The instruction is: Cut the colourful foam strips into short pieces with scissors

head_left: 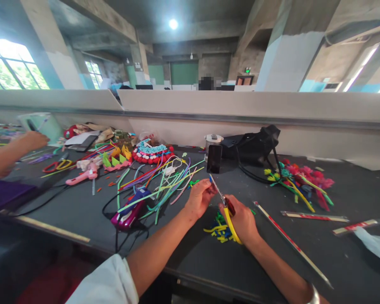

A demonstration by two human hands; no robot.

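My right hand (244, 220) is closed round the red and yellow handles of a pair of scissors (222, 197), whose blades point up and away from me. Close to the blade tips, my left hand (200, 197) pinches a small blue piece (210, 179), which looks like pipe cleaner; the fingers hide most of it. Beneath the scissors lies a small heap of cut pipe cleaner bits (221, 230) in yellow, green and blue. A black phone (214, 159) stands upright just beyond my hands.
Long pipe cleaners (164, 190) and a purple device (129, 213) with cables lie to the left, near a pink glue gun (84, 175). Another person's hand (34, 141) is at far left. To the right are fluffy flowers (316, 179), a black bag (253, 145) and wrapped chopsticks (293, 242).
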